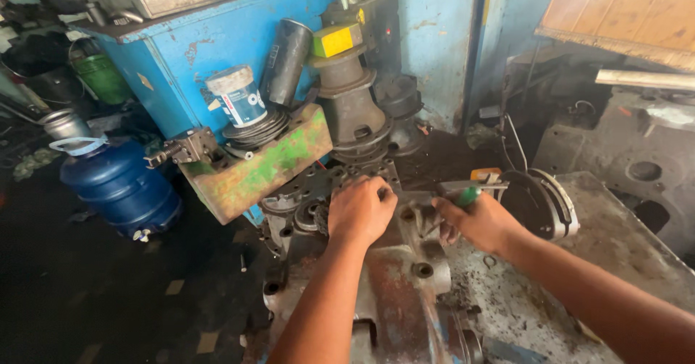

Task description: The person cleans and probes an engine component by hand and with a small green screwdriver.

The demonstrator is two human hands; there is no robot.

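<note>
Green-handled pliers point(463, 192) sit clamped in our right hand point(481, 223), fingers wrapped round the grips, the tool reaching left over the engine casting point(394, 291); its tip is hidden, so we cannot tell what it bites. Our left hand point(360, 208) is curled shut on top of the casting, pressing down, likely to steady the part against the tool; whatever lies under the fingers is hidden. Both hands work at the casting's far end, on the grimy bench point(615, 226). Just right of the pliers a round black disc point(539, 203) leans. Behind, a green tray point(260, 168) holds a white-and-blue can point(237, 95) and a black cylinder point(284, 60) against a blue cabinet point(195, 45); a blue jug point(119, 187) stands left.
</note>
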